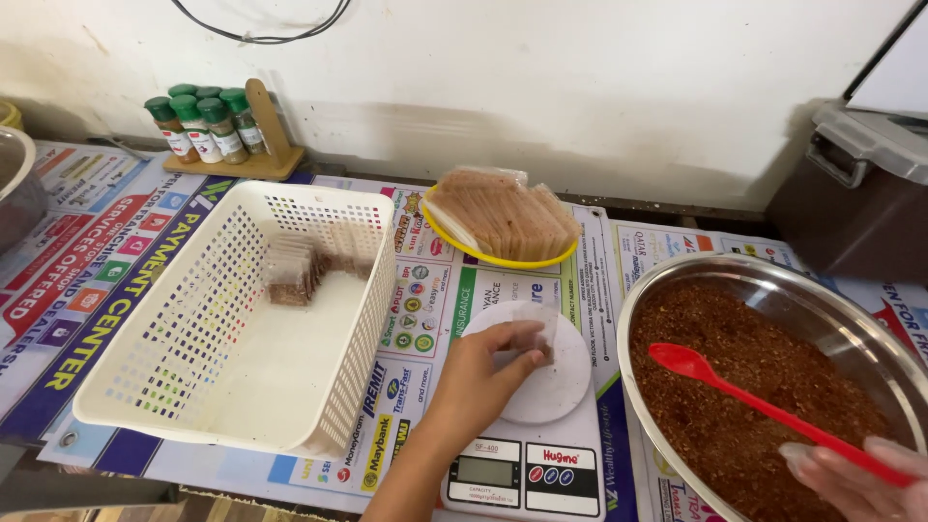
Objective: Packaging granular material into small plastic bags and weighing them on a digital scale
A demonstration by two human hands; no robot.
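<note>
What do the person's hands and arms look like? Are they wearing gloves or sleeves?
No gloves and no sleeves show. The left hand and its forearm are bare, with no watch, ring or bracelet in view. Only part of the right hand shows at the picture's edge, also bare, with short plain nails.

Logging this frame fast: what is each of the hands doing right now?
Left hand: closed on a small clear packet over the scale.
Right hand: closed on the red spoon, its bowl resting in the brown spice mix.
</note>
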